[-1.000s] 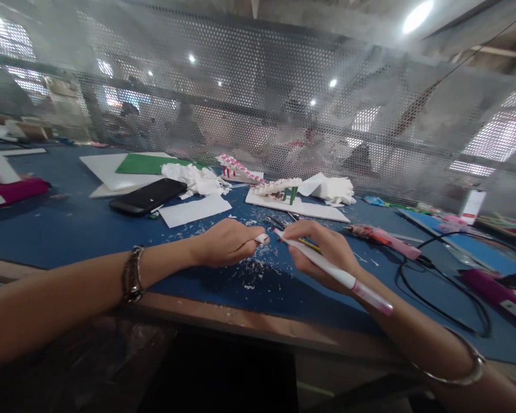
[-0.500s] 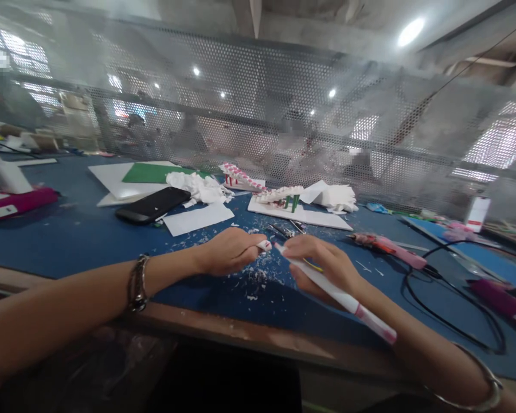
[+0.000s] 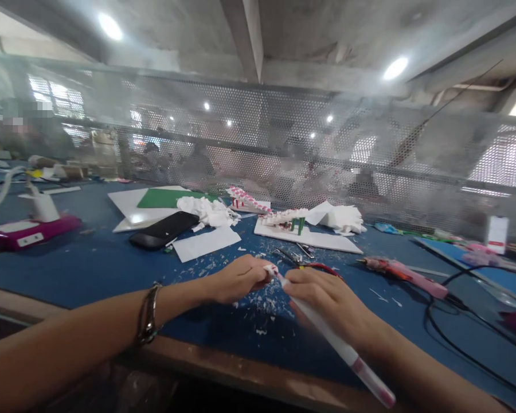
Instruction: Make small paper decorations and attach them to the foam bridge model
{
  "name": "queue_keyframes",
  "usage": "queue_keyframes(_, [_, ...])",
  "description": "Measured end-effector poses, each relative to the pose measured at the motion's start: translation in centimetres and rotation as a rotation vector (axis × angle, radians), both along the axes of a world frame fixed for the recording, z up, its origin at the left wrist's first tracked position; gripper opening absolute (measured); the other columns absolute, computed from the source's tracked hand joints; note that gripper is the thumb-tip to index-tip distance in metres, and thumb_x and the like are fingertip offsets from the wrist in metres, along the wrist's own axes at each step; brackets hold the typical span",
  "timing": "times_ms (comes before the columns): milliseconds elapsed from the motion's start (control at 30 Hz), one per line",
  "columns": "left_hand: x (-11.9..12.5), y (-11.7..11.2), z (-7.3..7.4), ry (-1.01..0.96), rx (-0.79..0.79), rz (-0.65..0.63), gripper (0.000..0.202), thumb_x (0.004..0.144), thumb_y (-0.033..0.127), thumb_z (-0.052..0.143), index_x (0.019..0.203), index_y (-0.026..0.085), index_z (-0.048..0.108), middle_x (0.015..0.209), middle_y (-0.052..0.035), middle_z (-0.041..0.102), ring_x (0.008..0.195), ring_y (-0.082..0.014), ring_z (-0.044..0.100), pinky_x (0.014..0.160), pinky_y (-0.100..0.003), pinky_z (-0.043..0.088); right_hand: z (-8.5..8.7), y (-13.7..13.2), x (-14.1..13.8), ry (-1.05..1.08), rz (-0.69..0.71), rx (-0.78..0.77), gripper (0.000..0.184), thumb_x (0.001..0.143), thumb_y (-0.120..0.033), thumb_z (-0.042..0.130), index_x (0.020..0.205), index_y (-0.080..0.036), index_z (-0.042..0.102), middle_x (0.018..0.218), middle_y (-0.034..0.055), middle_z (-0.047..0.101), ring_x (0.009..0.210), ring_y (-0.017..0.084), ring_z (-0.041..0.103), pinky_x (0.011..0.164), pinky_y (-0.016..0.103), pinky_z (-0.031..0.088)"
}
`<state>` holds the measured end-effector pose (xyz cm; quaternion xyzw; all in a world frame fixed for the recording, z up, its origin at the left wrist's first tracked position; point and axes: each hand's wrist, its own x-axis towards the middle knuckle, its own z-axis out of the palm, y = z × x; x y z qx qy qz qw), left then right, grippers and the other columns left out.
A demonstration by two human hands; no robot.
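Observation:
My left hand point(image 3: 243, 278) is closed around a small white piece with red marks point(image 3: 270, 269), pinched at the fingertips; most of it is hidden. In my right hand point(image 3: 327, 301) is a white marker pen with pink bands point(image 3: 327, 330), its back end slanting down toward my right forearm. The marker's pinkish tip is at the white piece, and I cannot tell if they touch. White scraps point(image 3: 269, 304) lie scattered beneath both hands. Just behind my right hand are pliers with red and yellow handles point(image 3: 327, 268), partly covered.
Behind the hands stands a white-based model with green posts point(image 3: 309, 238), another with pink dots point(image 3: 246, 199) beyond it. A black phone point(image 3: 163, 229) and white paper point(image 3: 207, 244) lie left. A pink corded tool point(image 3: 406, 276) lies right. A purple power strip point(image 3: 34, 232) sits far left.
The camera view has tilted up, so the table sits lower in the picture. My hands have come closer together, bringing the marker's tip up to the white piece. More of the pliers shows.

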<state>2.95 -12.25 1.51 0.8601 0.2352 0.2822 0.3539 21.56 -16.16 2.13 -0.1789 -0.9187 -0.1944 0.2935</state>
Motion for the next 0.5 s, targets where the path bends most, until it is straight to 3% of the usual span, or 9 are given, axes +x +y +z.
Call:
queue_keyframes(200, [0.04,-0.13,-0.19,-0.025,-0.087,-0.042,0.018,0.068,0.016,0.026,0.05,0.019,0.028,0.045,0.0049,0.029,0.042,-0.0079,0.025,0.042,-0.023,0.021,0.11,-0.04,0.15,-0.037,0.024,0.011,0.021,0.079,-0.011,0.038,0.098,-0.018,0.04,0.088,0.0068,0.059,0.071,0.013,0.055,0.059,0.026,0.045])
queue_keyframes(400, [0.3,-0.19,-0.38,-0.181,-0.375,-0.074,0.02,0.068,0.022,0.032,0.05,0.019,0.027,0.043,0.0074,0.025,0.038,-0.0059,0.02,0.038,-0.022,0.016,0.27,-0.22,-0.19,-0.027,0.015,0.12,0.016,0.081,-0.012,0.037,0.096,-0.015,0.042,0.083,0.0075,0.059,0.068,0.013,0.053,0.057,0.025,0.043])
queue_keyframes(500, [0.4,0.12,-0.58,-0.224,-0.446,-0.102,0.017,0.067,0.023,0.033,0.051,0.019,0.029,0.042,0.0082,0.024,0.037,-0.0053,0.018,0.038,-0.022,0.013,0.55,-0.38,-0.32,-0.089,-0.026,0.116,0.017,0.084,-0.016,0.029,0.091,-0.016,0.045,0.07,0.004,0.058,0.058,0.013,0.049,0.051,0.024,0.039])
